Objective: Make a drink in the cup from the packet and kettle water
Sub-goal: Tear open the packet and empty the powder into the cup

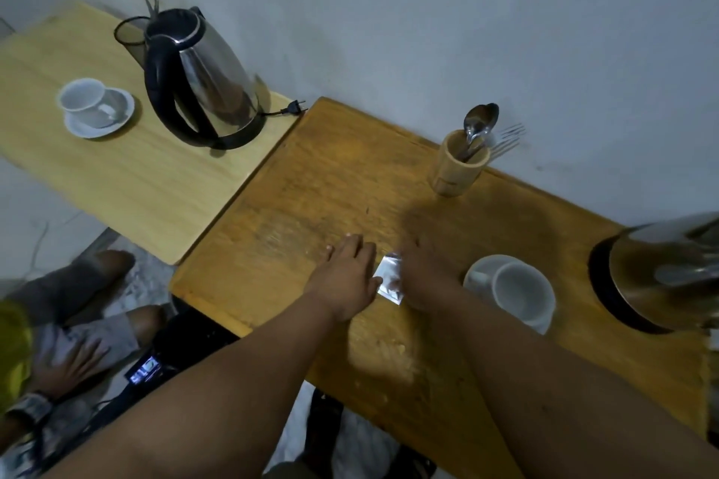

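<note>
A small silvery packet [389, 278] lies on the darker wooden table [311, 187], between my two hands. My left hand [350, 276] rests flat on the table with its fingers spread, touching the packet's left edge. My right hand [422, 276] covers the packet's right side; its fingers are blurred, and I cannot tell whether they grip it. A white cup [521, 290] on a saucer stands just right of my right hand. A steel kettle [669, 268] sits at the right edge, partly cut off.
A wooden holder [459, 163] with spoons and forks stands by the wall. On the paler table [128, 175] to the left are a second steel kettle [202, 78], unplugged, and another cup on a saucer [93, 105]. Another person sits at lower left [70, 358].
</note>
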